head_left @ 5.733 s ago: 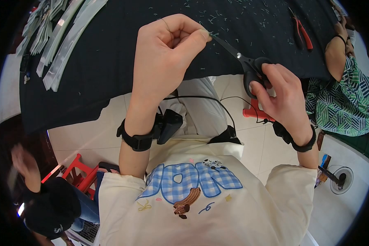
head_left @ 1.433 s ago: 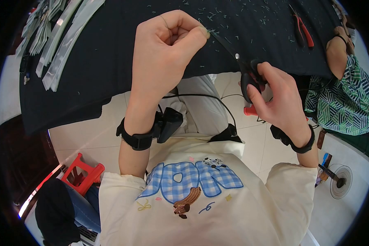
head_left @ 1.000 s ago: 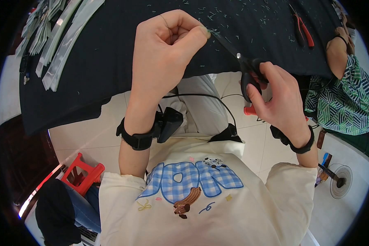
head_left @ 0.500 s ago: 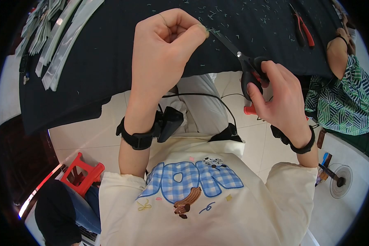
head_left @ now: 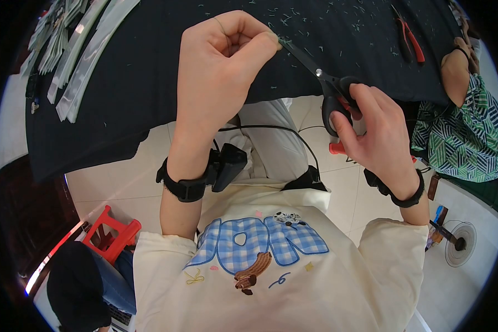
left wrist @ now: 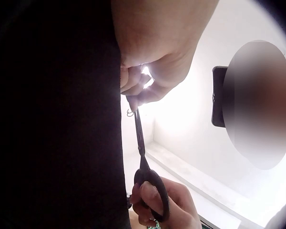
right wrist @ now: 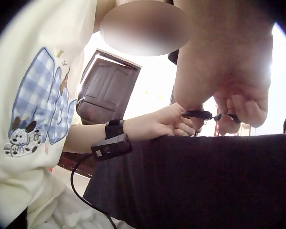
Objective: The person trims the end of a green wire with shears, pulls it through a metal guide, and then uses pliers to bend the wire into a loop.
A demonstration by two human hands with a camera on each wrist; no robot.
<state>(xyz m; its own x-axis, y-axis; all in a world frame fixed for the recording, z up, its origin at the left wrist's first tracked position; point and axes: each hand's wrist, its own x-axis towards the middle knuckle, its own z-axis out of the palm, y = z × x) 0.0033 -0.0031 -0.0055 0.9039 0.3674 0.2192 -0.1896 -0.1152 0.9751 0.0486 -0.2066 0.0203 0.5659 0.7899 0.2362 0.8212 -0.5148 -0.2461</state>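
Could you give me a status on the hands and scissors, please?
Left hand pinching a tiny piece. Right hand grips scissors, tips at the pinch. Nothing in the way.

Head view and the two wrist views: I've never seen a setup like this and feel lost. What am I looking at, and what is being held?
No machine here: a person works with bare hands, wearing three cameras. The head view looks down from their head; each wrist view comes from a camera strapped at that wrist. The left hand pinches a small piece, too thin to identify, at the tips of black scissors gripped by the right hand. On the dark table lie tiny clippings, red-handled pliers and clear strips.
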